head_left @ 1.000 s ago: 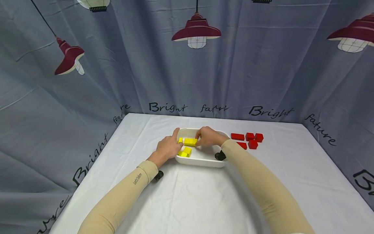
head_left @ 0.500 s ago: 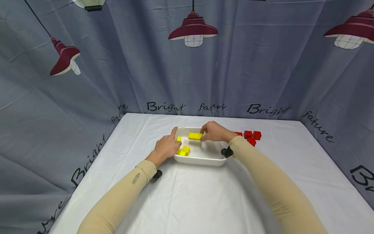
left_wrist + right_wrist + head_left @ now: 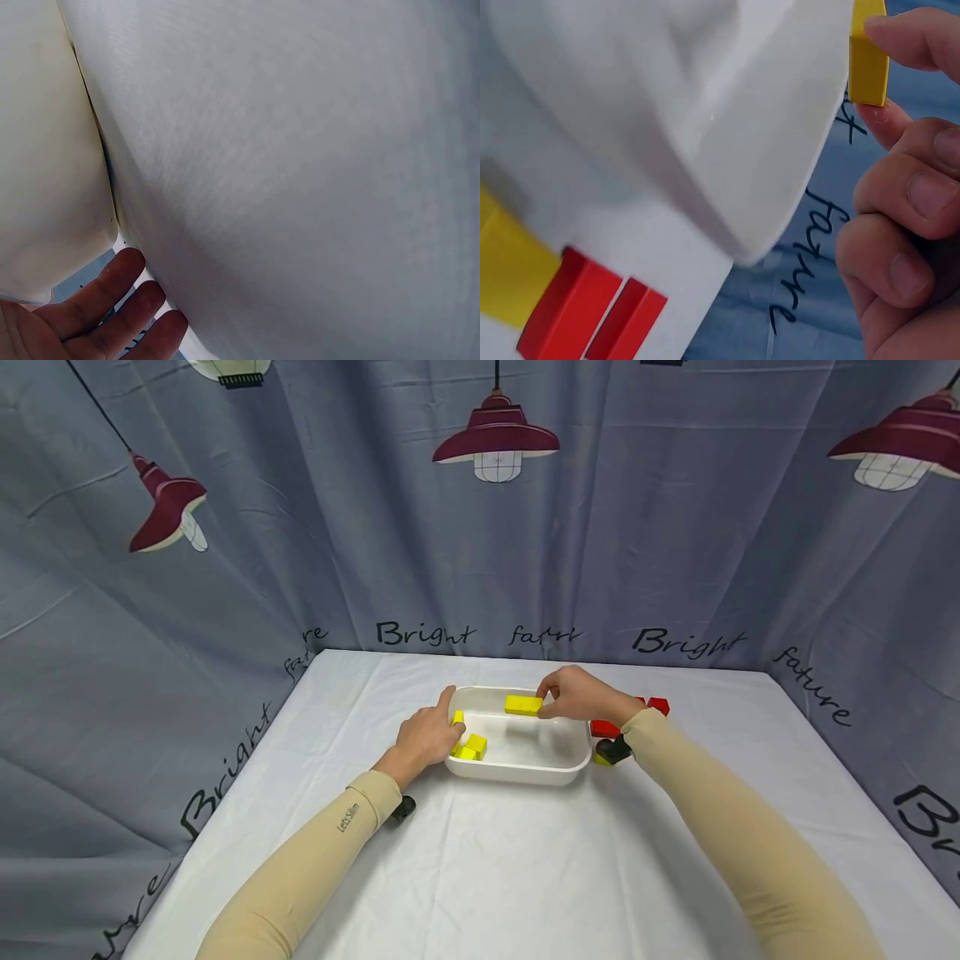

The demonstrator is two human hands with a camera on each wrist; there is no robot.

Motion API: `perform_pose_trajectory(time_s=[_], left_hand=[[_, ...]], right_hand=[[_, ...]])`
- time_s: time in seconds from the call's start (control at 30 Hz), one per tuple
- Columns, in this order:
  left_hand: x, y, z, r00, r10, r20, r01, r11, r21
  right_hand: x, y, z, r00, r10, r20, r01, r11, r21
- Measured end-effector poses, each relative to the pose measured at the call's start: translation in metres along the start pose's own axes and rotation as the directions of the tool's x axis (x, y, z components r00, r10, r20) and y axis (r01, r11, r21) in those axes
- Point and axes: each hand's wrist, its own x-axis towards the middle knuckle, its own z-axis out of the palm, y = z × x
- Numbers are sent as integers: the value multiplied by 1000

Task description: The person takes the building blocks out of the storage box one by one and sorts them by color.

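My right hand [image 3: 583, 695] pinches a yellow rectangular block [image 3: 522, 705] between thumb and forefinger, raised over the far right part of a white tray [image 3: 517, 775]. In the right wrist view the remaining fingers [image 3: 889, 262] are curled below the pinched block. At the tray's left end is my left hand [image 3: 426, 735], its thumb over the rim and its other fingers along the outside. Several smaller yellow blocks [image 3: 476, 744] lie inside the tray close to that thumb, partly hidden by it.
Red blocks [image 3: 604, 728] lie on the white cloth right of the tray, partly behind my right wrist. A yellow block [image 3: 602, 760] sits under the black wrist camera [image 3: 613, 749]. A grey curtain [image 3: 495, 552] hangs behind the table.
My right hand has lifted the yellow block off the tray's floor and carried it to the right. My left hand has stayed at the tray's left end.
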Motion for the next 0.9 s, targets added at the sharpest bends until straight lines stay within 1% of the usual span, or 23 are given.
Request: perform_pose_trajectory(time_s=[0.1,0.33,0.43,0.63,0.9], left_hand=[[0,0,0,1000,4,-2,-4,1000,-3],[-1,0,-1,1000,3,-5,-3,1000,-5],[-1,-1,0,1000,3,-5,-3,1000,-3],[-1,-2,1,1000,7,-8,-7,1000,2],[0,-2,1,1000,4,-6,-4,1000,-3]], right_hand=[[-9,4,-5,1000,17,-9,-16,1000,13],[-32,16,-16,999,39,-32,-39,999,2],[-41,24,-17,998,50,-42,-50,999,10],[-59,41,-20,997,41,-69,-40,999,10],[-82,60,-23,996,56,-74,-53,998,43]])
